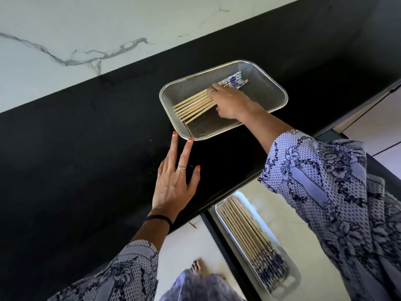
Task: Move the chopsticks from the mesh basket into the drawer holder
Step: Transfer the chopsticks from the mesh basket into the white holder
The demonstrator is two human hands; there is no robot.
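Observation:
A silver mesh basket (269, 92) sits on the black counter, holding several bamboo chopsticks (193, 106) with blue-and-white patterned ends. My right hand (230, 101) reaches into the basket and lies over the middle of the chopsticks, fingers curled onto them. My left hand (175, 181) is flat on the counter with straight fingers, two fingertips touching the basket's near-left rim. Below the counter edge, the open drawer holds a clear holder (290, 285) with several more chopsticks (249, 233) lying in it.
The black counter (86, 159) runs diagonally, backed by a white marble wall (65, 29). The counter's front edge lies just above the open drawer. A bare foot and pale floor show at the bottom.

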